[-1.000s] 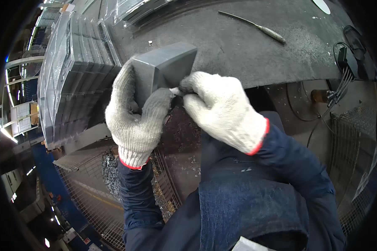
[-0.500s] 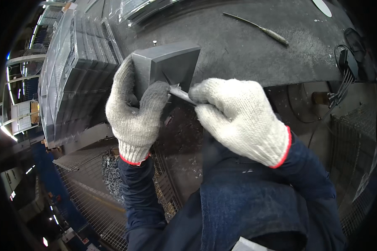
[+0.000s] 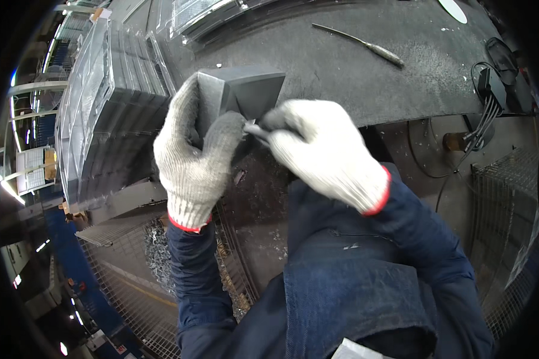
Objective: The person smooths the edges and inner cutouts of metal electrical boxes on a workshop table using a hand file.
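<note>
A dark grey box-shaped part (image 3: 245, 87) with flat faces and a sloped edge is gripped in my left hand (image 3: 194, 158), thumb across the near face and fingers along its left side. In a pinch, my right hand (image 3: 326, 146) holds a thin, flat grey piece (image 3: 256, 130), blade-like in shape. Its tip meets the part's near edge beside my left thumb. Most of this piece is hidden by the right fingers, so its exact kind is unclear. Both hands wear white knitted gloves with red cuffs.
Stacked grey panels (image 3: 114, 119) stand at the left. On the dark bench top (image 3: 323, 78) lie a thin tool with a rounded handle (image 3: 384, 54) and pale shavings. Cables (image 3: 490, 116) hang at the right edge. Below left is a wire-mesh basket (image 3: 132, 263) with small metal pieces.
My right hand has shifted left and slightly up, closer to the part, with the flat piece now more covered. The left hand keeps its hold, with the part tilted slightly.
</note>
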### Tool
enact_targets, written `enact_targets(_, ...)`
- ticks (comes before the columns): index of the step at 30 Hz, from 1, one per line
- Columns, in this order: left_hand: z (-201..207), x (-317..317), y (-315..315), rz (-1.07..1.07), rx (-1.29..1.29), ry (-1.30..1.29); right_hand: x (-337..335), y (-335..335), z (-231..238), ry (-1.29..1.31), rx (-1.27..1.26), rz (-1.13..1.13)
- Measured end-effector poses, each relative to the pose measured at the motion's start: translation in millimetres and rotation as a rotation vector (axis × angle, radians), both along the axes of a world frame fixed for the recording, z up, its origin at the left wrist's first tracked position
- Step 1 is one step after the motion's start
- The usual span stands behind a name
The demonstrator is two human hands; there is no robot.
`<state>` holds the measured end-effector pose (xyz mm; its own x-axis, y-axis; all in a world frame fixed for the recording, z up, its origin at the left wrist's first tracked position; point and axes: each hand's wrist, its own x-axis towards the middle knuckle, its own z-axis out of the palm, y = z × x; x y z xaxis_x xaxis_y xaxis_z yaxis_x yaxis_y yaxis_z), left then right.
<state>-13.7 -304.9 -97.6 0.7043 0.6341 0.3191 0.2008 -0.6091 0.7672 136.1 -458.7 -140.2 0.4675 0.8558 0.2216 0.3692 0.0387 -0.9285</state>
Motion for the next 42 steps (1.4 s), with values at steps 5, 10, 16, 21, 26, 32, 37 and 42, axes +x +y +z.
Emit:
enact_targets(5, 3.3, 8.8, -3.1, -0.007, 0.014, 0.021, 0.8, -15.7, -1.6, -0.006, -0.072, -0.025)
enact_targets(10, 9.8, 28.7, 1.9, -0.077, 0.064, 0.036, 7.2, 4.3, -28.8, -0.825, -0.04, -0.087)
enact_targets(16, 29.5, 70.1, 9.3, -0.207, -0.091, 0.329, 23.9, 2.1, -41.5, -0.968, -0.009, -0.087)
enact_targets(21, 20.6, 64.6, 18.6, -0.188, -0.053, 0.308, 17.1, -12.1, -32.9, -0.95, -0.082, -0.042)
enact_targets(26, 22.1, 66.8, 21.4, -0.222, -0.058, 0.298, 19.8, 15.2, -45.0, -0.969, 0.085, -0.18)
enact_targets(32, 9.1, 61.8, 26.9, -0.189, 0.016, 0.269, 12.5, -16.5, -43.3, -0.816, -0.037, -0.112)
enact_targets(37, 13.0, 59.6, 23.8, -0.17, 0.092, 0.264, 14.2, 17.8, -48.7, -0.96, -0.024, -0.187)
enact_targets(42, -26.9, 34.2, 6.1, 0.076, 0.144, -0.313, 10.4, -1.1, -44.9, -0.841, -0.001, -0.187)
